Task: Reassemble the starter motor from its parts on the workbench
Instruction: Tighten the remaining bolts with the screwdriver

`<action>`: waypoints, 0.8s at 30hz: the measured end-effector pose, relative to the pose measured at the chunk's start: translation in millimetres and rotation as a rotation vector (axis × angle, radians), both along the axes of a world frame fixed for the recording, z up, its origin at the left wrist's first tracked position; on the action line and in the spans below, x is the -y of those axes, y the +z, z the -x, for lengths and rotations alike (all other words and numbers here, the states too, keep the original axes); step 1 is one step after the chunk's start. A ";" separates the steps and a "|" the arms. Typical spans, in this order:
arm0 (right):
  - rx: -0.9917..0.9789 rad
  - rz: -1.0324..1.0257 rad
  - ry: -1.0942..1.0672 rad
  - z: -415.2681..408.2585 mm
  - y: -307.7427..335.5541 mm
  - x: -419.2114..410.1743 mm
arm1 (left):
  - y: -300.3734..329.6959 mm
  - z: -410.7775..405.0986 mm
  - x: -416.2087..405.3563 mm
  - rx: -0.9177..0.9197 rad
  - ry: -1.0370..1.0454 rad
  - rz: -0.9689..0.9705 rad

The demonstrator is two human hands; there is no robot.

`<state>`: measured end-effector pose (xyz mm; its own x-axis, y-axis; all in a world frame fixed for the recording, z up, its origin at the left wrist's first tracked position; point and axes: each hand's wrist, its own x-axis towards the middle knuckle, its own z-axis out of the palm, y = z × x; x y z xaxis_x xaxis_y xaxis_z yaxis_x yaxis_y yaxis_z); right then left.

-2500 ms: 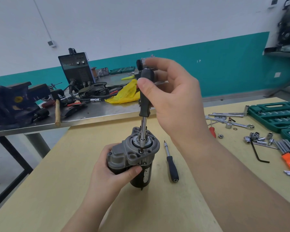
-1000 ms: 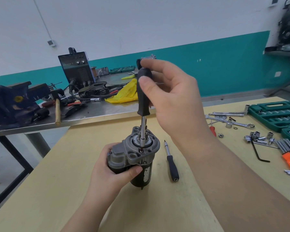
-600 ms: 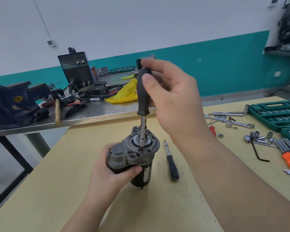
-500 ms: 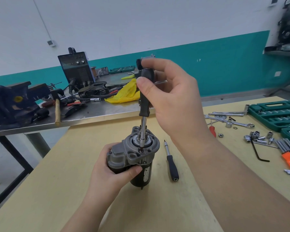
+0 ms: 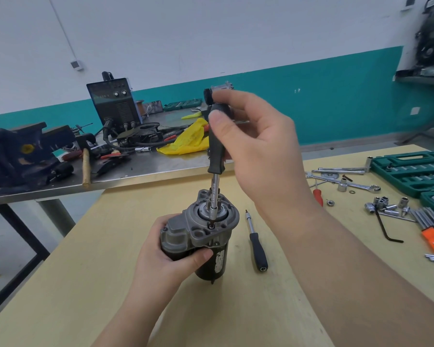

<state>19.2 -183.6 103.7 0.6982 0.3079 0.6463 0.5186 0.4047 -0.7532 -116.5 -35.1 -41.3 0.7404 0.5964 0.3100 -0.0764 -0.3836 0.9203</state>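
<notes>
i see the starter motor (image 5: 203,236) standing upright on the pale wooden bench (image 5: 85,284), grey nose housing on top and black body below; my left hand (image 5: 166,259) is wrapped around its near-left side, thumb curled across the front just under the housing, so that grip is closed on the motor; my right hand (image 5: 258,151) is above it, thumb and fingertips pinching the black handle of a nut driver (image 5: 216,146), so that grip is closed on the tool; the driver stands nearly vertical, tilted slightly, its steel shaft running down past the central bearing ring to a fastener on the near face of the housing, tip touching there; a second driver with a black handle (image 5: 256,244) lies flat on the bench just right of the motor, apart from it; farther right lie loose sockets (image 5: 383,205), a combination wrench (image 5: 348,184), a black hex key (image 5: 386,229) and an open green socket case (image 5: 411,169); behind my bench a metal bench (image 5: 125,169) carries a dark welder unit (image 5: 113,101), a yellow bag (image 5: 188,141), a wooden-handled hammer (image 5: 85,166) and a dark blue vise (image 5: 20,154) at the left edge.
</notes>
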 end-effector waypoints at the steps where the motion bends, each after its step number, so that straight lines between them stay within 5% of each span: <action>1: -0.025 -0.008 0.026 -0.2 -0.2 -0.6 | -0.2 -0.2 -0.1 0.000 0.001 0.000; 24: -0.020 -0.027 0.017 0.1 1.1 1.1 | -1.8 -2.0 -1.7 0.009 0.003 -0.013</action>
